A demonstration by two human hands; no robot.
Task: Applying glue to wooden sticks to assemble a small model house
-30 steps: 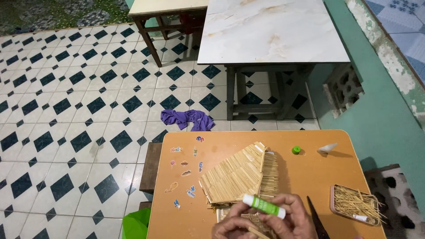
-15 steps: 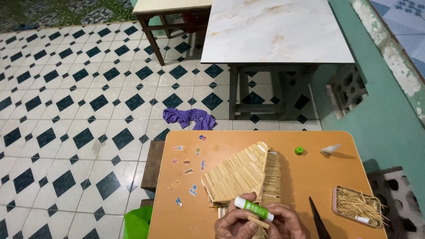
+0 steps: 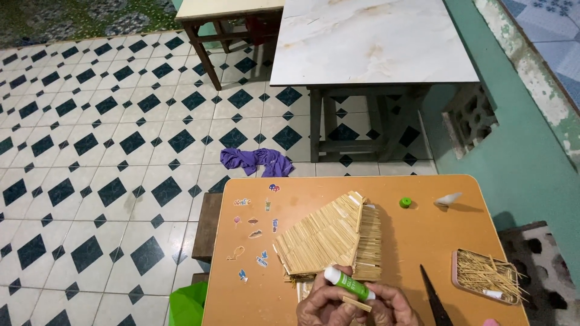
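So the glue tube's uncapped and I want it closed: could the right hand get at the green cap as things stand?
Probably yes. The green cap lies alone on the orange table, with bare tabletop between it and the right hand. But that hand now holds the glue tube.

Glue stick (image 3: 349, 284) w/ green-white label, held over orange table (image 3: 417, 241) near edge. Small colourful stickers (image 3: 254, 229) on table's left part. Pink tray (image 3: 486, 276) of sticks, right edge.
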